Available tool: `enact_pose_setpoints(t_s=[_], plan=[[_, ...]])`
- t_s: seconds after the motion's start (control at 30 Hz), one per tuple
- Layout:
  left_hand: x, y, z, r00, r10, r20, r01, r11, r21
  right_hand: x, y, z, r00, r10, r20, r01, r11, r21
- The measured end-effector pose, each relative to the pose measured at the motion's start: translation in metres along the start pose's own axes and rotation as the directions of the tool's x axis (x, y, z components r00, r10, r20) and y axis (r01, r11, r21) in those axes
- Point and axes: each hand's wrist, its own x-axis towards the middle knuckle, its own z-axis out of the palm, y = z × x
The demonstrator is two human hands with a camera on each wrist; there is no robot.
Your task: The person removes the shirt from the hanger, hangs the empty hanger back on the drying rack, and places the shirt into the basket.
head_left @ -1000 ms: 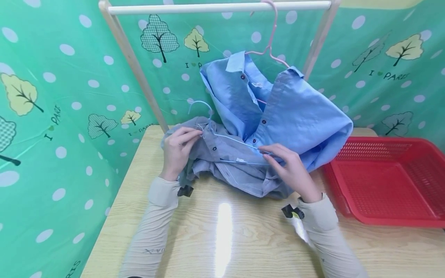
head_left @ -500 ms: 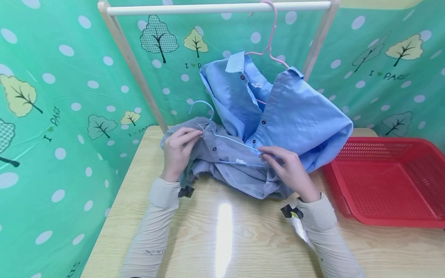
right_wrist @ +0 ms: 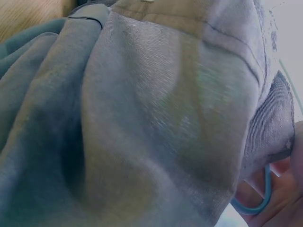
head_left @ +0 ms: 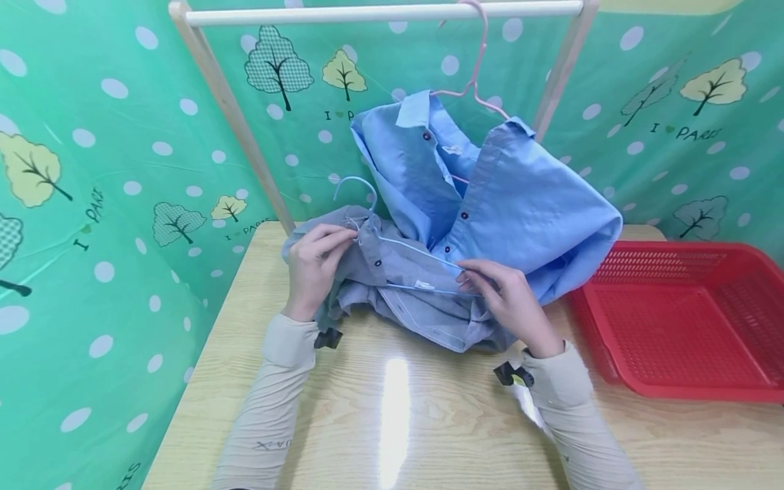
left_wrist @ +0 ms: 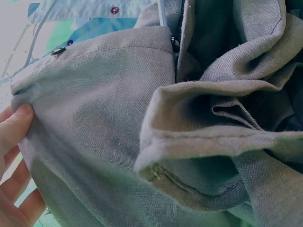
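A grey shirt [head_left: 422, 323] lies bunched on the table with a light blue hanger [head_left: 358, 180] inside its neck opening, hook upward. My left hand [head_left: 314, 269] pinches the shirt's edge beside the hook. In the left wrist view, the thumb of that left hand [left_wrist: 14, 137] presses on the grey cloth. My right hand [head_left: 511, 299] grips the right end of the hanger together with the shirt's edge. The right wrist view shows the hanger's rounded blue end [right_wrist: 269, 184] against the fingers of the right hand [right_wrist: 291, 194], beside the grey fabric [right_wrist: 156, 127].
Behind the grey shirt, a blue shirt [head_left: 545, 197] hangs on a pink hanger [head_left: 480, 54] from the white rod [head_left: 367, 13] of a wooden rack. A red plastic basket [head_left: 698, 320] stands at right on the wooden table [head_left: 343, 422]. A patterned green cloth [head_left: 122, 224] surrounds the area.
The right fingers have closed in slightly on the hanger's end and the shirt's edge. The left hand keeps its pinch in nearly the same place.
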Motion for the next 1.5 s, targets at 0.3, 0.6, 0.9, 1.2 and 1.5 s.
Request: enact_pose_setpoints(t_s=[0.3,0.6,0.9,1.2,1.5], plan=[[-0.001,-0.002,0.000,1.000,-0.019,-0.005,0.019,0.999,-0.039,-0.001,-0.003,-0.001,0.999,-0.037,-0.030,0.038,0.999,0.021],[-0.003,-0.004,-0.001,0.999,-0.043,-0.024,0.042,0.999,-0.027,-0.005,-0.002,-0.004,0.999,-0.032,-0.034,0.031,0.999,-0.017],[-0.005,-0.006,-0.003,0.998,-0.057,-0.040,0.057,0.998,-0.001,-0.009,-0.002,-0.010,0.999,-0.017,-0.049,0.016,1.000,-0.014],[-0.006,-0.006,-0.006,0.995,-0.086,-0.050,0.085,0.996,-0.012,-0.013,-0.002,-0.015,0.997,-0.013,-0.074,0.009,0.998,-0.054],[-0.008,-0.009,-0.009,0.994,-0.104,-0.046,0.103,0.994,-0.020,-0.015,0.000,-0.020,0.994,-0.052,-0.101,0.046,0.997,-0.061]])
